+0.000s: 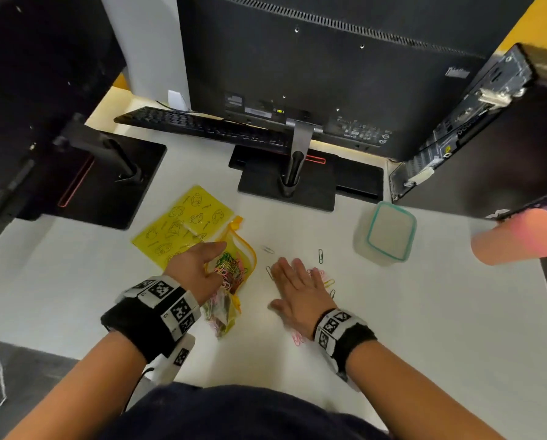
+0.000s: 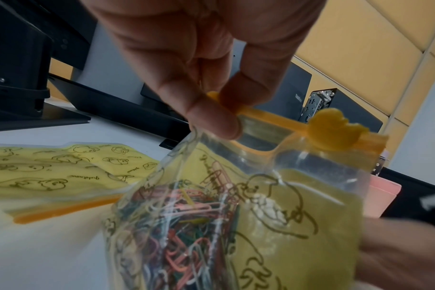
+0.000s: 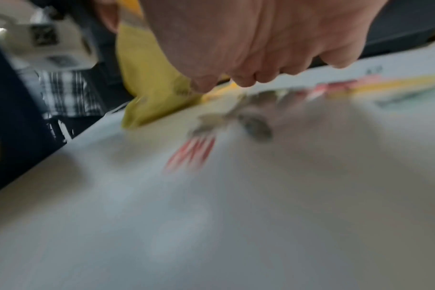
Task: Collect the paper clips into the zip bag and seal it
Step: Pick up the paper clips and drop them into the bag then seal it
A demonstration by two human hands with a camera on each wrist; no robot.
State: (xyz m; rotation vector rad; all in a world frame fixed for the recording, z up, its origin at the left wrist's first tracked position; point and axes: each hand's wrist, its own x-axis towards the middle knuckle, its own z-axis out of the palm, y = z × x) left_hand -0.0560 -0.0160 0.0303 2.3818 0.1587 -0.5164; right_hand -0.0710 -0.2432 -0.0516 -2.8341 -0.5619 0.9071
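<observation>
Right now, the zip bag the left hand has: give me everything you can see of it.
The zip bag is thin clear plastic with a yellow printed back, line-drawn cartoon figures and an orange zip track carrying a duck-shaped slider. Its mouth is partly open. The left hand pinches the top edge by the track, holding it up off the white desk. A tangle of coloured paper clips fills its lower part.

Glossy clear plastic zip bag [image 2: 273, 225]; smooth matt white table [image 1: 424, 312].
</observation>
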